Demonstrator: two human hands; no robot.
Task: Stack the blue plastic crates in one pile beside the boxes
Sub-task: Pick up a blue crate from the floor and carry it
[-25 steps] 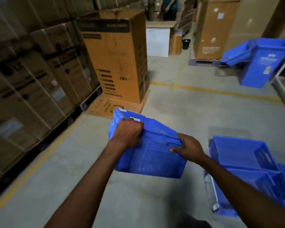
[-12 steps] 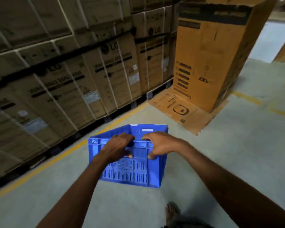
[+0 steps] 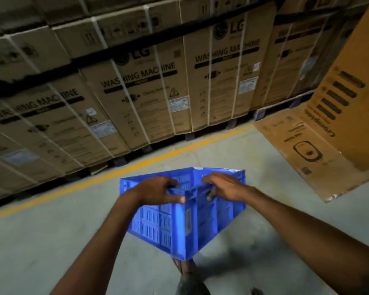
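A blue plastic crate (image 3: 179, 226) with slotted walls hangs upright in front of me, above the concrete floor, one corner turned toward me. My left hand (image 3: 158, 189) grips its near rim on the left of that corner. My right hand (image 3: 224, 186) grips the same rim on the right. A row of brown washing machine boxes (image 3: 136, 86) stands just beyond the crate, along the far side of a yellow floor line (image 3: 107, 177). No other crate is in view.
A tall orange-brown carton (image 3: 347, 99) stands at the right on a flattened sheet of cardboard (image 3: 296, 154). Dark pallet feet (image 3: 230, 124) show under the boxes. My foot (image 3: 185, 267) is below the crate. Grey floor (image 3: 41, 241) spreads left and right.
I have turned left, away from the other blue crates, and moved closer to the washing machine boxes. Both hands have shifted to the crate's near rim and the crate now hangs upright.
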